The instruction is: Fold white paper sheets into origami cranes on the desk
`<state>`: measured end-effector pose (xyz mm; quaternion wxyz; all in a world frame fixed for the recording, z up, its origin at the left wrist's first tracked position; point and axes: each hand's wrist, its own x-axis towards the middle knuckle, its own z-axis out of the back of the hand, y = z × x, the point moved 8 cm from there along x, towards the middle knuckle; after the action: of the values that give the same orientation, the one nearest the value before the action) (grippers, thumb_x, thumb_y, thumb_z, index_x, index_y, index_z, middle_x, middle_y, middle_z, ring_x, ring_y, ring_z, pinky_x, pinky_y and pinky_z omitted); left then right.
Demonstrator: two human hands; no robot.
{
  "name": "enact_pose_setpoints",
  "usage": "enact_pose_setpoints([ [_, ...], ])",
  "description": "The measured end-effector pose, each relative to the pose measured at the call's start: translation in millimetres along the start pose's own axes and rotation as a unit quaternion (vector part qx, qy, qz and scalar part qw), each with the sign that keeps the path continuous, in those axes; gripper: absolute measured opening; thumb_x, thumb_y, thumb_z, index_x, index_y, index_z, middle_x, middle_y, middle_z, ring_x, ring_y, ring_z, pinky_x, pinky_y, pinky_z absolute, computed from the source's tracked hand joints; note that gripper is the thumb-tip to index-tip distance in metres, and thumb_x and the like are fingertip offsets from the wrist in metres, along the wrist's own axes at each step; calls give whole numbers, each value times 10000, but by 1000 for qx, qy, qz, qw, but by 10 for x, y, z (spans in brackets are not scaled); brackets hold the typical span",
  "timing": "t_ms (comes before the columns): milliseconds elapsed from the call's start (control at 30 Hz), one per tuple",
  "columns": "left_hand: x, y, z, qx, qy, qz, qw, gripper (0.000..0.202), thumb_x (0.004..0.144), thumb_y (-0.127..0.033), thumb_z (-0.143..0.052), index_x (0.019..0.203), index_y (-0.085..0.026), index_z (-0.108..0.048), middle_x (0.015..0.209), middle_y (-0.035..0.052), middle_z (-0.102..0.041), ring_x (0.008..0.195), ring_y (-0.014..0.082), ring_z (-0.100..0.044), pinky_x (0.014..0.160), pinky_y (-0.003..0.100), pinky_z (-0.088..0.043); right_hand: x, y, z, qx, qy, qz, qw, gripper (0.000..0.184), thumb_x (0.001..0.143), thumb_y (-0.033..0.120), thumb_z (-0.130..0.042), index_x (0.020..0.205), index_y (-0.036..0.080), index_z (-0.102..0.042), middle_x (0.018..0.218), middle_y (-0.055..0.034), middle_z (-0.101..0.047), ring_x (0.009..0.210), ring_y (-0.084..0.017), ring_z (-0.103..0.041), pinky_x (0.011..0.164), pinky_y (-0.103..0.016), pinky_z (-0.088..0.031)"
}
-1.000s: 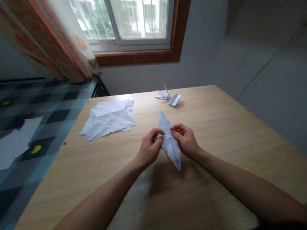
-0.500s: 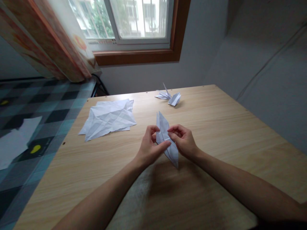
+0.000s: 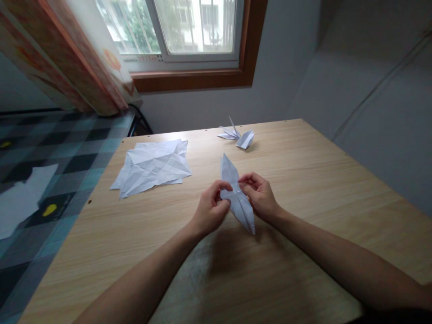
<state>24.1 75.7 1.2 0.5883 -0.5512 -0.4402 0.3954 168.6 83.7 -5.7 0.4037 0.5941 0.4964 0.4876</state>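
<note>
Both your hands are on one piece of folded paper (image 3: 239, 200), a slim white form pointed at both ends, which you hold in front of you above the table (image 3: 320, 180). One point is turned toward the table's far edge, and the other slants back toward you and a little to the right. A soft shadow falls on the wood just on your side of it.

Your left hand (image 3: 212, 209) is partly closed. Its thumb and forefinger are set a little apart on the paper's left edge, near the middle, and have hold of it there. Your right hand (image 3: 260, 195) is closed further: thumb and forefinger pinch the right edge across from the left hand, and the other fingers curl in behind. How tightly either hand grips, you cannot tell from this view.

Beyond your hands, near the table's far edge and a bit right of its middle, sit white folded shapes (image 3: 245, 140), one part standing up as a thin spike; whether they are one piece or two is unclear. Toward the far left corner lies a loose stack of creased sheets (image 3: 155, 164), overlapping unevenly. Past the table's left edge, white paper (image 3: 20, 200) lies on a checked cloth (image 3: 81, 163).
</note>
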Motion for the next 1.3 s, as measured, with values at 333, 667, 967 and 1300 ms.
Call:
enact_pose_setpoints([
  [333, 36, -49, 49, -9, -42, -22, 999, 307, 710, -222, -703, 700, -196, -397, 585, -83, -449, 515, 59, -411, 511, 188, -306, -27, -28, -55, -3, 38, -28, 999, 278, 733, 357, -770, 911, 212, -614, 764, 15, -616, 655, -130, -573, 610, -265, -475],
  [667, 98, 28, 85, -181, -54, 14, 982, 758, 638, -166, -787, 1278, -227, -386, 797, -15, -721, 683, 153, -680, 677, 275, -516, -35, -11, -47, 30, 35, -6, 999, 431, 752, 298, -758, 1122, 274, -538, 953, 3, -610, 797, -135, -622, 710, -271, -519],
  [967, 69, 8, -37, -168, 10, 35, 985, 317, 660, -172, -772, 898, -157, -562, 784, 9, -722, 660, 121, -654, 644, 231, -483, -3, -62, -121, 85, 95, -72, 989, 485, 652, 254, -813, 1100, 233, -626, 1014, -32, -717, 943, -204, -670, 844, -339, -519],
  [1300, 45, 45, -86, -106, 43, 39, 993, 227, 704, -250, -767, 843, -140, -626, 793, 25, -701, 716, 148, -637, 684, 263, -472, -80, -56, -207, 117, 133, -140, 974, 409, 553, 195, -805, 924, 200, -633, 774, 29, -673, 668, -133, -594, 621, -242, -456],
])
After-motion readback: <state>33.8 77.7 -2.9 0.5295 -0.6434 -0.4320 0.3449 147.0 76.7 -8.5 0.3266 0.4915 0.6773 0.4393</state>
